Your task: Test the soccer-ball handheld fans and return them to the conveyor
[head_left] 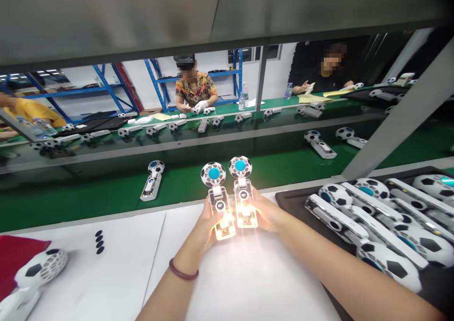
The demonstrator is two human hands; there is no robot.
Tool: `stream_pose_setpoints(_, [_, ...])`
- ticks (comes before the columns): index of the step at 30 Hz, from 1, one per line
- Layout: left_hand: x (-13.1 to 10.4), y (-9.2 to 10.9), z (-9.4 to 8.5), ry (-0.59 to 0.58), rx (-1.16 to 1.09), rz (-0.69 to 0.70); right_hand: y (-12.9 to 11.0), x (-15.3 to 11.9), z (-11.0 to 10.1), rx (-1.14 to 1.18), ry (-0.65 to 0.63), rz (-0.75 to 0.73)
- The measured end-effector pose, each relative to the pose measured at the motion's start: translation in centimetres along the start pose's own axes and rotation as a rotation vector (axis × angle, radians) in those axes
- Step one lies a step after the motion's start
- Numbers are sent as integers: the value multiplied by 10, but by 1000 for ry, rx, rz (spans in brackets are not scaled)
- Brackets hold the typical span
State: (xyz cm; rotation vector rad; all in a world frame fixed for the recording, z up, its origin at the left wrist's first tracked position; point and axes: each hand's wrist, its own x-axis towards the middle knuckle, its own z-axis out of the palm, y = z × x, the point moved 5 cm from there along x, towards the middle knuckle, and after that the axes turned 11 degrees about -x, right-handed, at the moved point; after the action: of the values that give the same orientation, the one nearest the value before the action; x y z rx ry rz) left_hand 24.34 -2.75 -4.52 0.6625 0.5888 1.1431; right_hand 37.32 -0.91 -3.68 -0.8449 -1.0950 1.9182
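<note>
Wrapped round the handle of a lit handheld fan [222, 212] is my left hand [205, 229], which has a dark band at the wrist. The fan's head is patterned like a football, with a blue centre. A matching fan [244, 203], its handle also glowing, is in my right hand [266, 212]. Both fans stand side by side, heads up, above the near edge of the green conveyor. Each handle has a round display; the digits are too small to read surely. My fingers behind the handles are mostly hidden.
A black tray [294, 207] of several fans lies to the right. On the white table [131, 273] are small black discs [100, 241], a fan [42, 266] and a red item [21, 259]. Other fans [152, 181] lie on the green conveyor [106, 188]. Co-workers [196, 87] sit opposite; a slanted post [397, 108] stands right.
</note>
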Motion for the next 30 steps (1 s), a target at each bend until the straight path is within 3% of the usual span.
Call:
stream_pose_setpoints(11, [1, 0, 2, -66, 0, 22, 0, 0, -1, 18, -3, -4])
stream_pose_setpoints(22, [2, -3, -4, -23, -3, 7, 3, 1, -3, 16, -6, -21])
stream_pose_setpoints(30, [3, -4, -3, -59, 53, 6, 6, 3, -7, -10, 8, -41])
